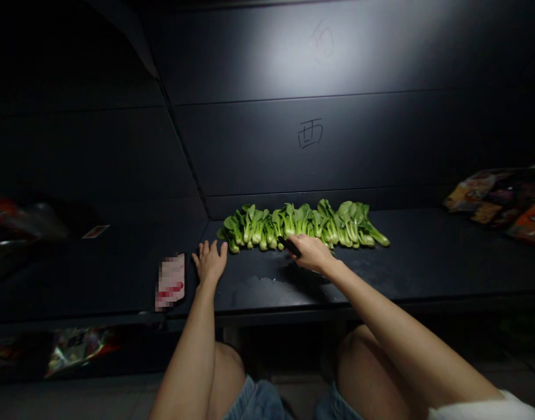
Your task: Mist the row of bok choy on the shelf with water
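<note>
A long row of green bok choy (293,224) lies along the back of the dark shelf, leaves toward the back panel and pale stems toward me. My right hand (311,252) is closed around what looks like a spray bottle with a black head (289,246), which points left at the stems. The bottle's lower part is mostly hidden beneath the hand and in shadow. Flat on the shelf, fingers spread, my left hand (210,261) rests just left of the row and holds nothing.
A phone-like flat object (171,283), its face blurred, lies left of my left hand. Small wet patches (262,281) mark the shelf (249,300) in front of the greens. Packaged goods (490,198) sit at right, a small card (95,231) at left. Below is a shiny packet (77,347).
</note>
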The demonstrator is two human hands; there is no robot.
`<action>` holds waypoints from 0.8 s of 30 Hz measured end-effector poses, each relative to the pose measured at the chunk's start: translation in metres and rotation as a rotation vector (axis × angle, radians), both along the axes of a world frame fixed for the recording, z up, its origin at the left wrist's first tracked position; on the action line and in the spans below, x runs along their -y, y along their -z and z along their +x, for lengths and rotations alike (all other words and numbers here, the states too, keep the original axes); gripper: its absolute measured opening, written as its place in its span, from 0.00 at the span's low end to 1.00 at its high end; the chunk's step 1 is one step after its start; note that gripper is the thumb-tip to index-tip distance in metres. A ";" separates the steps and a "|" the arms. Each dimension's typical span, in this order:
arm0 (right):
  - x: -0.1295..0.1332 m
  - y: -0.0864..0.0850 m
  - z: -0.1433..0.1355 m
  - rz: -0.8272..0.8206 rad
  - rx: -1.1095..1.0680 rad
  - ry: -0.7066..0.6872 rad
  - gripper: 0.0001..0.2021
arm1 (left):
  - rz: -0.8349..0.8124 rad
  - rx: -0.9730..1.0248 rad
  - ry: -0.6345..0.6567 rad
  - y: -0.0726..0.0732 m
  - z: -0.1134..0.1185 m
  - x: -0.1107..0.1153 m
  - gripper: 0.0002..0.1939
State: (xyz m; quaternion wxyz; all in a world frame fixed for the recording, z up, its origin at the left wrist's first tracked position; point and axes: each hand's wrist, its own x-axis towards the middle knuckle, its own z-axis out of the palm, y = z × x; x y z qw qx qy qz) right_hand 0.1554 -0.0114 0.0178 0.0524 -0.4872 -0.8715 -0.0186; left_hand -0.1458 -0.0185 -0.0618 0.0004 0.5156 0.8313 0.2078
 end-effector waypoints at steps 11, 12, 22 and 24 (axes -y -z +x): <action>0.001 -0.003 0.000 -0.008 0.001 0.006 0.16 | -0.046 0.020 0.013 0.013 -0.018 -0.008 0.31; 0.001 -0.003 0.000 -0.010 -0.001 0.012 0.16 | -0.048 0.018 0.048 0.014 -0.016 -0.008 0.30; 0.002 -0.002 -0.001 -0.007 -0.009 0.007 0.15 | -0.044 0.176 0.253 0.016 0.026 -0.002 0.26; 0.003 -0.003 -0.001 -0.009 -0.010 0.007 0.15 | -0.007 0.201 0.254 0.018 0.026 -0.001 0.25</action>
